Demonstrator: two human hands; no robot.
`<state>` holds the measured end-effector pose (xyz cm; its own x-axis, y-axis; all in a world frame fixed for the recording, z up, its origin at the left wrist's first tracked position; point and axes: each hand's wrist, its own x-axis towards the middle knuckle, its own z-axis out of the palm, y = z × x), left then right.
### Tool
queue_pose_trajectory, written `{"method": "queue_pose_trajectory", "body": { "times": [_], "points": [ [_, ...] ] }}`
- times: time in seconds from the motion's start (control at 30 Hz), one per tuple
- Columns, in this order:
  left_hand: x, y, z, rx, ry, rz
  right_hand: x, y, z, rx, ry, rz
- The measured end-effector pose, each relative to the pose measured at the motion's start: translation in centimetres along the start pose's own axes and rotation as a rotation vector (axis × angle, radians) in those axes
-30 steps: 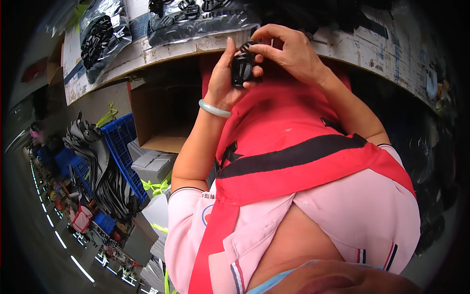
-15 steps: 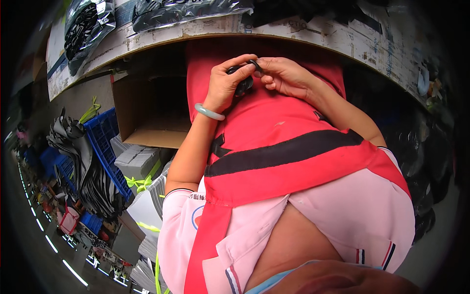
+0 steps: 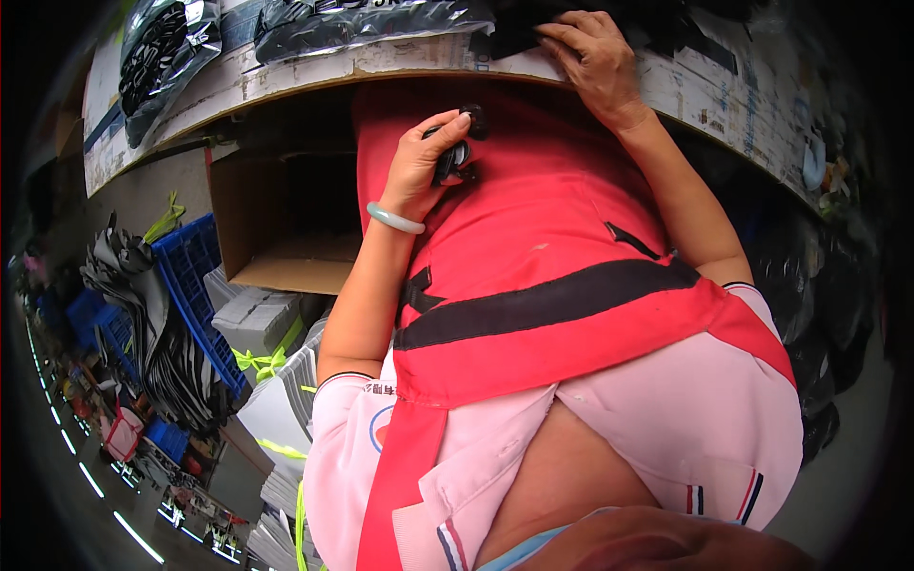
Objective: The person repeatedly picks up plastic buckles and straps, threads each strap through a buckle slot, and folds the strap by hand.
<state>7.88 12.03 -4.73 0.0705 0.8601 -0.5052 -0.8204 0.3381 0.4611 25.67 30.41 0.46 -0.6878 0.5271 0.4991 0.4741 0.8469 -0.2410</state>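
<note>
My left hand [image 3: 415, 171] is closed round a small bunch of glossy black pieces [image 3: 454, 162], held over the red apron [image 3: 543, 190]. Their exact kind is too small to make out. A pale green bangle circles that wrist. My right hand [image 3: 602, 68] reaches over the table's edge, its fingers apart and slightly bent. Its fingertips are at a dark heap of black pieces [image 3: 512, 30] on the table, and nothing shows held in them.
Clear plastic bags of black parts [image 3: 371, 27] lie on the worn white tabletop [image 3: 419, 63]. Below it stands an open cardboard box [image 3: 295, 271]. At the left are a blue crate [image 3: 195, 285], grey stacked sheets [image 3: 252, 319] and black strips; dark bags [image 3: 809, 285] sit at the right.
My right hand has left the black pieces at my left hand and moved up and right onto the table. My left hand keeps its bunch, slightly lower and further left.
</note>
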Motion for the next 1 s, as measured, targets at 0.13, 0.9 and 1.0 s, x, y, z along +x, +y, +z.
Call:
{"method": "queue_pose_trajectory", "body": {
  "times": [0.13, 0.9, 1.0],
  "points": [
    [-0.4, 0.3, 1.2, 0.344, 0.258, 0.152, 1.0, -1.7, -1.9, 0.336, 0.157, 0.041],
    [-0.5, 0.3, 2.5, 1.078, 0.168, 0.949, -2.6, -7.6, -1.4, 1.377, -0.556, 0.997],
    [-0.6, 0.2, 2.8, 1.223, 0.138, 1.091, -2.4, -7.5, -1.0, 1.371, -0.531, 0.918]
  ]
}}
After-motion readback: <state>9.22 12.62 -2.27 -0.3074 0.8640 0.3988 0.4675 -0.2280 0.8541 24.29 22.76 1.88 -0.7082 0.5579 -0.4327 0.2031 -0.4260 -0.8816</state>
